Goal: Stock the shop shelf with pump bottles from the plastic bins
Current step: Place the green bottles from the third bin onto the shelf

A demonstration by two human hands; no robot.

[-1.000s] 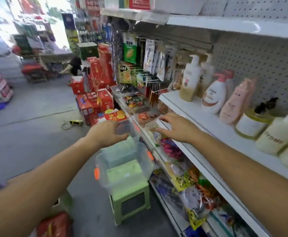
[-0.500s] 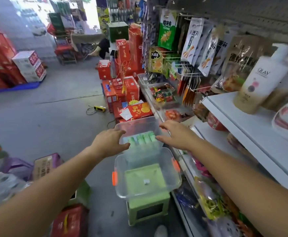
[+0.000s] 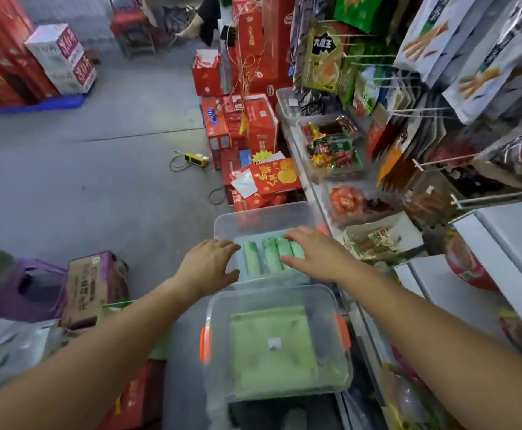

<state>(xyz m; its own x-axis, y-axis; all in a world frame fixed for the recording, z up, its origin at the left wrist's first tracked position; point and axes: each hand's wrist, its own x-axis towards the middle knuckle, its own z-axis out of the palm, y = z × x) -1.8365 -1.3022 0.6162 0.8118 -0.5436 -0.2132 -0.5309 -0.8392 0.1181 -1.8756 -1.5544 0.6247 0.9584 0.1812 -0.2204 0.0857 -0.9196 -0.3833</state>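
Clear plastic is what both hands are at: the far bin (image 3: 262, 217), lidless, standing on the floor side of the shelf (image 3: 501, 240), just beyond the near bin (image 3: 272, 294). The near bin has orange latches (image 3: 205, 344) and looks empty, with something green showing through its floor.

The left hand (image 3: 210, 265) is at the far bin's near-left wall, fingers and thumb apart and clamped on nothing I can see. The right hand (image 3: 312, 256) lies spread over the bin's right side, fingers straight and loose, also gripping nothing. Whether either one touches the plastic cannot be told through the blur.

Green shapes (image 3: 269, 254) lie in a row under the hands. They could be bottles on their sides or something seen through the bin's floor; I cannot tell which. No pump head is visible.

My judgement on handling:
- **The bin:** it is thin-walled and will flex and feel slick, so it is best taken by the rim on two opposite sides.
- **A full pump bottle:** it should be fairly heavy, stiff and smooth. Grip it round the body rather than by the pump, which can turn or press down.

The shelf to the right has bare white board.
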